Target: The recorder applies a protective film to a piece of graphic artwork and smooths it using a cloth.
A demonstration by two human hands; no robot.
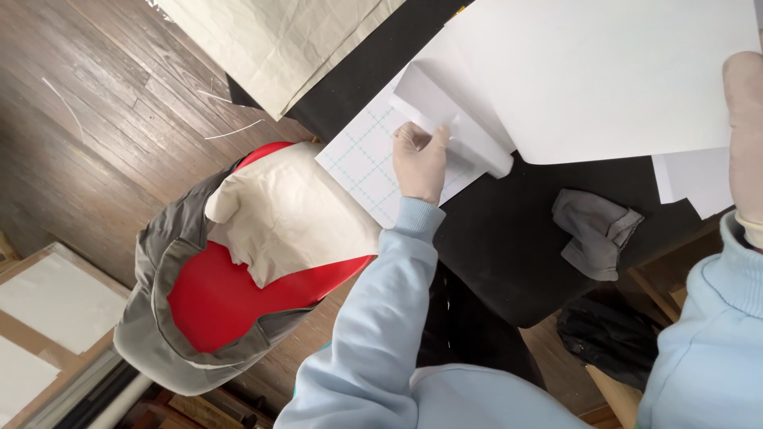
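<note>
Left hand (420, 163) pinches white sheet (604, 75); grey cloth (594, 230) nearby, perhaps crumpled

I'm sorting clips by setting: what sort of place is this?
Probably a craft or upholstery workshop: a black worktable with a gridded backing sheet, a large white sheet, and a red seat shell alongside.

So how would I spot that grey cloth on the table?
Start at the black table. Below the big white sheet, beside the right sleeve, lies the grey cloth. It alone is crumpled and soft there; everything near it is flat paper.
</note>
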